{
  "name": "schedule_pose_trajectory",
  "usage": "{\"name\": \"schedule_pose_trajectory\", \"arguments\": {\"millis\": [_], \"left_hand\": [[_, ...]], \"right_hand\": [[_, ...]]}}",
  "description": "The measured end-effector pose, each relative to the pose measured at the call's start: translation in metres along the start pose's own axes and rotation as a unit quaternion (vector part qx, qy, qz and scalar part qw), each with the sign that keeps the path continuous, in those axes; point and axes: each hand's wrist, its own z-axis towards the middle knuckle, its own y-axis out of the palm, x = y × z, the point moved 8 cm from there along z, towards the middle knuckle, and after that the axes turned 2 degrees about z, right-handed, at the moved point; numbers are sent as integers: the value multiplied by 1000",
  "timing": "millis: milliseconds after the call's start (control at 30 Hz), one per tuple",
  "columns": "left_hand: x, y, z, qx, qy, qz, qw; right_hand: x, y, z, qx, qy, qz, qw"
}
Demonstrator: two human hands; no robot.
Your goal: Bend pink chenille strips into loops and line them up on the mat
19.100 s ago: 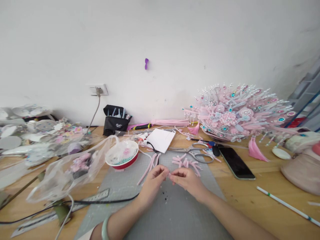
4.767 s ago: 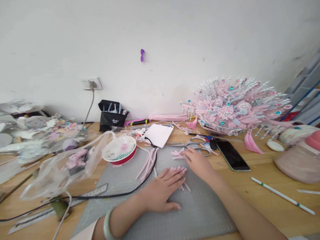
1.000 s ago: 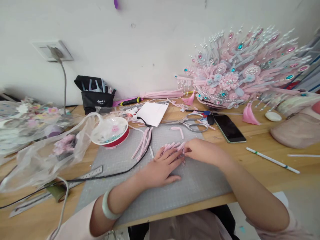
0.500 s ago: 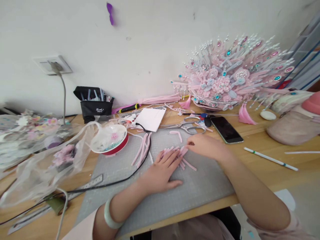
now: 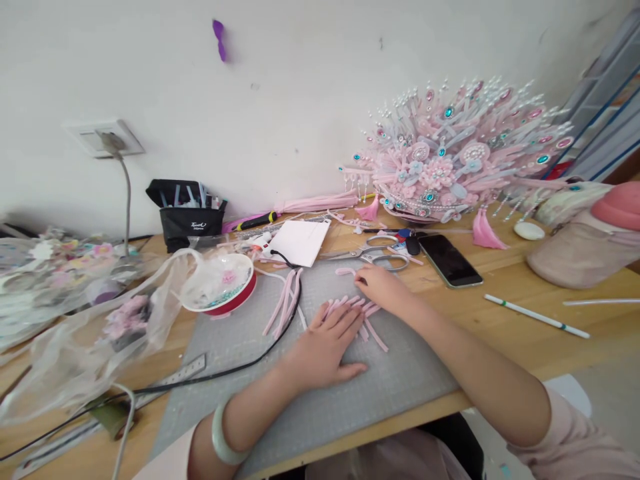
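Pink heap (image 5: pixel 374 332), one; hands (image 5: pixel 325 343), two.

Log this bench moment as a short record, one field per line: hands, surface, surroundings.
Left hand: flat, palm down, fingers spread over short pink strips
Right hand: fingertips at a bent pink strip; grip unclear
Surface: grey cutting mat on a wooden table
Behind hands: scissors, phone
Left of hands: red-rimmed bowl, long pink strips
Back right: pink beaded headdress
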Motion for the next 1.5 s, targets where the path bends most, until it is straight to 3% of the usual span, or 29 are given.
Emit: {"name": "schedule_pose_trajectory", "arguments": {"millis": [133, 333, 433, 600, 700, 800, 900, 1233, 1300, 1400, 1500], "left_hand": [[1, -4, 0, 11, -4, 9, 1000], [11, -6, 3, 14, 68, 6, 998], [10, -4, 4, 6, 71, -16, 997], [7, -2, 3, -2, 51, -26, 998], [9, -4, 3, -5, 60, -24, 998], [10, -7, 4, -4, 58, -20, 998], [7, -7, 7, -5, 33, -20, 999], [5, -1, 9, -32, 40, -67, 996], [4, 0, 9, -38, 41, -75, 996], [5, 1, 8, -41, 45, -76, 995], [6, 0, 8, -33, 49, -63, 996]], "right_hand": [[6, -2, 2, 25, 25, 13, 999], [6, 1, 5, 51, 33, 35, 998], [9, 0, 9, 48, 44, 47, 997], [19, -28, 8, 54, 60, 80, 994], [26, -39, 0, 3, 70, 177, 982], [27, -35, -17, -84, 84, 314, 942], [27, -24, -37, -148, 106, 359, 915], [48, -18, -77, -265, 196, 224, 917], [54, -21, -77, -248, 232, 124, 932], [51, -28, -77, -175, 269, -27, 947], [32, -14, -82, -196, 238, -8, 951]]}}
